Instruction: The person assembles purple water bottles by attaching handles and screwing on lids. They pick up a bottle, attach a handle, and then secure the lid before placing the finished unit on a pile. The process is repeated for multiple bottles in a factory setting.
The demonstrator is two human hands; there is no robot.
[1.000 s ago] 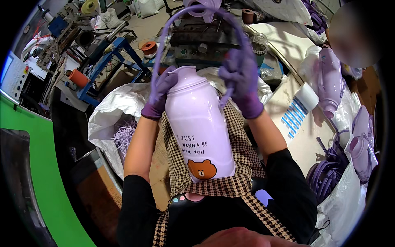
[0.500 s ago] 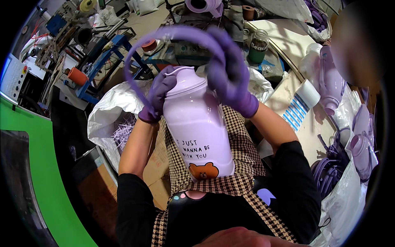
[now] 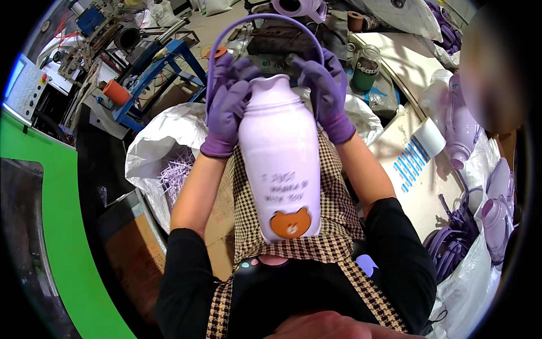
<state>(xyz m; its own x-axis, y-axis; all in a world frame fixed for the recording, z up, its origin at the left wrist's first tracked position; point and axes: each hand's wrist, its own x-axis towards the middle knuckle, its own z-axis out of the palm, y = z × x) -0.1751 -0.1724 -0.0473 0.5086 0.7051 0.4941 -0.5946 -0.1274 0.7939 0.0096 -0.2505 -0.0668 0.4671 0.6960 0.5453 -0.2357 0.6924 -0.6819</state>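
A pale lilac plastic bottle (image 3: 280,164) with a brown bear picture rests against my checked apron, neck pointing away from me. My left hand (image 3: 228,107) in a purple glove grips the bottle's shoulder on the left. My right hand (image 3: 326,90), also gloved, holds the right side of the neck. A purple plastic strap handle (image 3: 259,21) arches over the neck from one hand to the other; both hands press its ends against the neck.
A white sack (image 3: 161,150) with purple shavings lies at my left. More lilac bottles (image 3: 463,127) and purple straps (image 3: 451,248) lie at the right by a white table (image 3: 406,186). A blue metal stand (image 3: 164,68) and a dark jar (image 3: 366,69) stand ahead.
The strap has swung from the left side to arch squarely over the neck. Both hands have shifted on the neck, and the bottle has tilted a little to the right.
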